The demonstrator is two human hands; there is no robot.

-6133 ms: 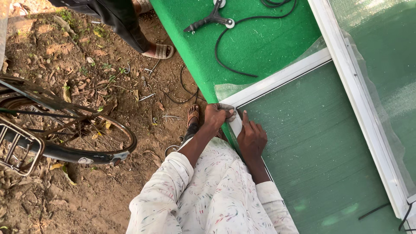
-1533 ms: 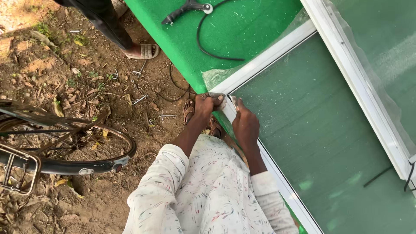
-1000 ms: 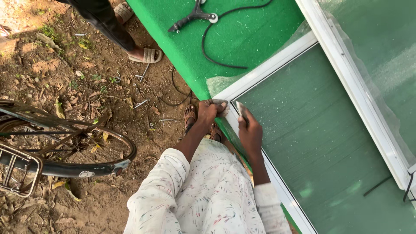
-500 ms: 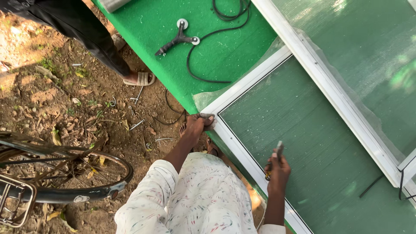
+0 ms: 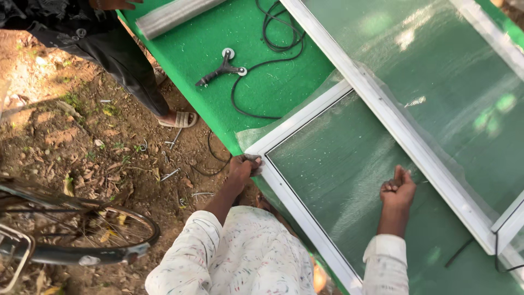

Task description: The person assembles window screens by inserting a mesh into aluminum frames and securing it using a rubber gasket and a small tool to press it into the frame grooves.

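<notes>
While the left hand (image 5: 242, 166) grips the near-left corner of the white screen frame (image 5: 297, 117), whose long side runs toward the near right, the right hand (image 5: 398, 189) hovers clenched over the mesh (image 5: 338, 164).

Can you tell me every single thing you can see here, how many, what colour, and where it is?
White-framed mesh screen: one, white frame with grey mesh, on the table, under both hands.
Second white-framed screen panel: one, upper right, beside the first.
Green felt-covered table: one, green, top middle.
Black two-wheeled roller tool: one, on the green table.
Black cord: one, looped by the tool.
Grey mesh roll: one, top edge.
Bicycle wheel: one, black, lower left on dirt.
Another person's sandalled foot: one, beside the table.
Left hand: grips the frame's corner.
Right hand: closed, over the mesh.
</notes>
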